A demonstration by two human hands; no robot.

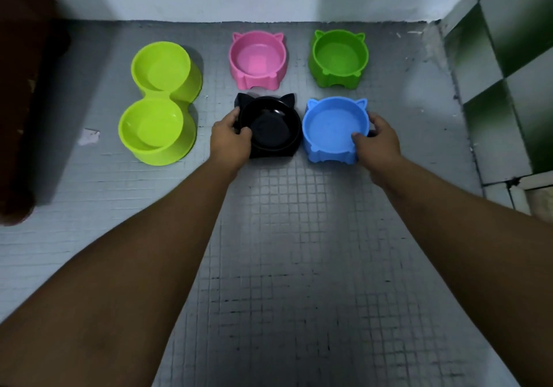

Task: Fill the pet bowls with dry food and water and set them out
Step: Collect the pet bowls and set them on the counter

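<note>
Left of frame, the double bowl [167, 94] is lime. Upper centre sits a pink bowl [258, 58], right of it a green bowl [338, 55] (deeper than the lime). Below them are a black bowl [273, 127] and a blue bowl [333, 126]. The floor [299, 237] is grey with a fine square grid, and the wall tiles [505, 42] at upper right are green-and-white checks.

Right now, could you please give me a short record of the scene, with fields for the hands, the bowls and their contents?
Left hand: grips the left rim of the black bowl
Right hand: grips the right rim of the blue bowl
Back row: pink bowl, green bowl
Far left: lime double bowl
Surface: grey tiled floor
Contents: no dry food visible in any bowl
</note>
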